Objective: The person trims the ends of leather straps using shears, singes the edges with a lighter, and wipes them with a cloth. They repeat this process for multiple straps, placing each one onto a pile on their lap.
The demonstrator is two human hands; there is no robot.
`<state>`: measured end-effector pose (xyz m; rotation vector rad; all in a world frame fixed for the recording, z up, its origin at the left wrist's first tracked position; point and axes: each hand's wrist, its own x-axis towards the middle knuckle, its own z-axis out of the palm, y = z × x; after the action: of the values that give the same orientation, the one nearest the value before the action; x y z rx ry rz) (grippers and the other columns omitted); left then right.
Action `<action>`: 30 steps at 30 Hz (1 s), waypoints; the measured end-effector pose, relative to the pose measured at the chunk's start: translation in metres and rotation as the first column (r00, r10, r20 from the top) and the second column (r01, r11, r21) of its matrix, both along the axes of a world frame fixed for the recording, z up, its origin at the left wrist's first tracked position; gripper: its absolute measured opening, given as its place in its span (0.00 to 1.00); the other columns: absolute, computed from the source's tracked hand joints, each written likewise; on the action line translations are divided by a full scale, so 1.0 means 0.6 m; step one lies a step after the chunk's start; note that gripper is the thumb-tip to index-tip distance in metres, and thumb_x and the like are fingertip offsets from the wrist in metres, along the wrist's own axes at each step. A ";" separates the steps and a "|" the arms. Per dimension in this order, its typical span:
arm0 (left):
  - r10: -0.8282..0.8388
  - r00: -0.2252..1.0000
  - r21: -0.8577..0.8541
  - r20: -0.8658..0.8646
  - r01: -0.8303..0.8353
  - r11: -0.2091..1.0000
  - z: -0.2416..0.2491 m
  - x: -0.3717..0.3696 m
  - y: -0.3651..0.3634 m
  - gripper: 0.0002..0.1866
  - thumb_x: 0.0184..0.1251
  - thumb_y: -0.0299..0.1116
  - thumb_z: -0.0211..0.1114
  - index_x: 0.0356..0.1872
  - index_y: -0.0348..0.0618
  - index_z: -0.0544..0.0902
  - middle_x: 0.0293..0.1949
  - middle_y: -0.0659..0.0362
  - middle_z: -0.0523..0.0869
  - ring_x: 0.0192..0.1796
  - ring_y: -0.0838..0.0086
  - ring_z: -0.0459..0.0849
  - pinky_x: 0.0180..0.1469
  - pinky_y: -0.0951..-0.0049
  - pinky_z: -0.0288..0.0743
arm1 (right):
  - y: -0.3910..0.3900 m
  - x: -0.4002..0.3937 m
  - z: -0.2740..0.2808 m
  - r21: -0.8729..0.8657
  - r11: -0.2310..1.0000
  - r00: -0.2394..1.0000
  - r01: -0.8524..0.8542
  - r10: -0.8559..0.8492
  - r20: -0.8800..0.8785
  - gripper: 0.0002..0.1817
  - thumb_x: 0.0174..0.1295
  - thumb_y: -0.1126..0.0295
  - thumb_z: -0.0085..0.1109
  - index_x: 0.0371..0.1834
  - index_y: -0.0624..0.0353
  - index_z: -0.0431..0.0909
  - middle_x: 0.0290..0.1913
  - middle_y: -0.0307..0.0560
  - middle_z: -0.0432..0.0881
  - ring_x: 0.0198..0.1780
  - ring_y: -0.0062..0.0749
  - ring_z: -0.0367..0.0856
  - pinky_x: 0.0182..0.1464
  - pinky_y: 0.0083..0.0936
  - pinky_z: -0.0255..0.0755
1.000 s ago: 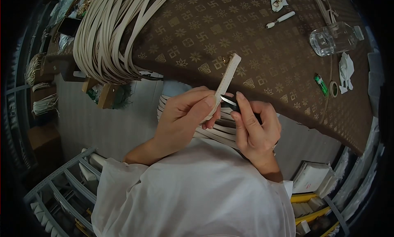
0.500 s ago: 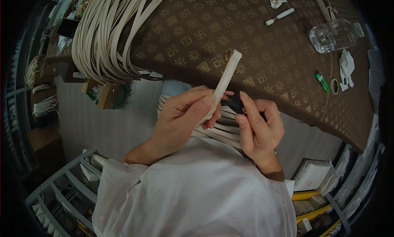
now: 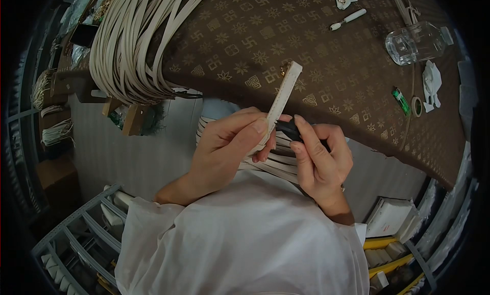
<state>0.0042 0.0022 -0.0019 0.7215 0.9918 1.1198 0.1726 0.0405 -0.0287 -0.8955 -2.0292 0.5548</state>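
Observation:
My left hand (image 3: 224, 144) pinches a cream strap (image 3: 284, 96) between thumb and fingers. The strap's upper end points away from me over the table edge, with a row of stitching or holes along it and a gold-coloured metal piece (image 3: 284, 69) beside its tip. In my right hand (image 3: 326, 162) is a small black tool (image 3: 290, 130), gripped between thumb and fingers; I cannot tell its kind. Its left end reaches the strap's edge, close to my left fingertips. More cream straps (image 3: 278, 164) lie across my lap, below both hands.
A thick bundle of cream straps (image 3: 127, 50) hangs over the left side of the brown patterned table (image 3: 214, 39). On the right lie a clear bottle (image 3: 416, 43), a white-handled tool (image 3: 348, 19), a green lighter (image 3: 400, 101), a tape roll (image 3: 417, 107) and crumpled tissue (image 3: 432, 85).
My right hand has shifted slightly, and the black tool's tip now sits at the strap's edge. The left hand and strap have barely moved.

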 end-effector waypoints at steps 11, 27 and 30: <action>0.001 1.000 -0.010 -0.003 -0.001 1.000 0.001 0.001 -0.001 0.14 0.67 0.28 0.44 0.46 0.30 0.74 0.27 0.61 0.72 0.25 0.83 0.69 0.27 0.82 0.63 | -0.003 -0.001 0.002 0.055 0.998 0.998 0.018 -0.021 0.056 0.21 0.41 0.73 0.66 0.44 0.60 0.79 0.22 0.41 0.69 0.20 0.27 0.66 0.20 0.20 0.60; 0.008 1.000 -0.010 0.018 -0.007 1.000 0.000 0.002 -0.001 0.14 0.68 0.29 0.44 0.44 0.30 0.75 0.28 0.61 0.73 0.26 0.82 0.69 0.27 0.82 0.64 | 0.005 0.006 0.006 0.031 1.000 1.000 0.007 -0.008 0.007 0.19 0.44 0.74 0.64 0.44 0.61 0.78 0.23 0.42 0.69 0.21 0.26 0.66 0.20 0.19 0.61; 0.007 1.000 -0.007 0.013 -0.007 1.000 -0.002 0.002 -0.002 0.14 0.68 0.29 0.44 0.44 0.30 0.75 0.29 0.60 0.74 0.26 0.83 0.70 0.27 0.82 0.64 | 0.002 0.003 0.005 0.023 1.000 1.000 0.002 -0.003 0.029 0.20 0.43 0.73 0.65 0.44 0.60 0.78 0.23 0.42 0.69 0.21 0.26 0.66 0.21 0.20 0.61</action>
<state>0.0054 0.0008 -0.0030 0.7050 0.9878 1.1256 0.1742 0.0419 -0.0256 -0.8972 -2.0561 0.5191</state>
